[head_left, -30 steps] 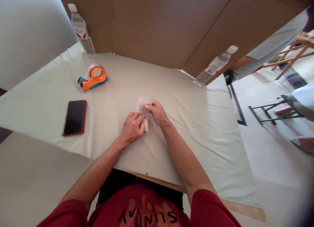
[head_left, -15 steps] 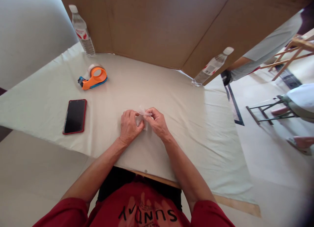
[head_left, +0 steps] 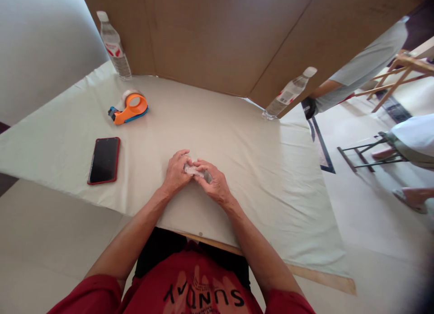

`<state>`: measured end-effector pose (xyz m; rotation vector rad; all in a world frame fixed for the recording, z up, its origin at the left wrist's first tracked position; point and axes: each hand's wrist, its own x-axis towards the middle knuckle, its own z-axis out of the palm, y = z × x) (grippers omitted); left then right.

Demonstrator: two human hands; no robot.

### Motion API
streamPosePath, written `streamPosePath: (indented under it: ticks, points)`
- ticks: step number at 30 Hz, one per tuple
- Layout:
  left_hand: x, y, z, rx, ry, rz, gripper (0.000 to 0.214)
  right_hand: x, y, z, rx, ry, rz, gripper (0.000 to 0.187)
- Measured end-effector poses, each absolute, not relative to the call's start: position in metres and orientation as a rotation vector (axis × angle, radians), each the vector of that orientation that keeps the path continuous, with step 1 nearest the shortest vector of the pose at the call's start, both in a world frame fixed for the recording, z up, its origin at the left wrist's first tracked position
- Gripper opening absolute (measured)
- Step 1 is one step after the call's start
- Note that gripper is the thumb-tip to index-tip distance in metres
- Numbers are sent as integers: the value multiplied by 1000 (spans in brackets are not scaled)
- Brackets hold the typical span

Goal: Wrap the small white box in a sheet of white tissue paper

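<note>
Soft light is spreading over the cloth point(head_left: 251, 160), leaving faint shadows by the left hand point(head_left: 176, 171) and right hand point(head_left: 217, 184), where the wrap point(head_left: 193, 170) is looking hazy. A bluish glow is edging the wall point(head_left: 44, 47), while the card point(head_left: 210, 38) is standing in duller shade. The floor point(head_left: 362, 223) at right is shining pale; out there the stool point(head_left: 346, 159) is looking soft and stretched, and the lower corner is lying dark

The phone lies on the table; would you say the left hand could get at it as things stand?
Probably yes: only cloth lies between the left hand and the phone, though the hand holds a crumpled wad.
</note>
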<state>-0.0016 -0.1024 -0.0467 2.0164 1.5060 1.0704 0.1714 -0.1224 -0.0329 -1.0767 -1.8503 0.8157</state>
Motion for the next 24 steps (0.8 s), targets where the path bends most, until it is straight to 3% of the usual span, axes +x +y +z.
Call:
streamPosePath:
  ticks: [4,10,15,19,24]
  points:
    - [-3,-103,-42,1990,1437,1052,14,179,-125,-47,-946,-2019,644,38]
    - [-20,-105,-36,2015,1214,967,29,178,-122,-56,-982,-2029,559,27]
    - [-26,-102,-38,2048,1137,905,57,182,-104,-44,-1044,-1852,815,25]
    - [-23,-99,-37,1942,1171,960,48,185,-91,-34,-1139,-1666,1133,29]
    - [-23,-101,-27,1704,1259,748,47,183,-92,-30,-1224,-1472,1393,36]
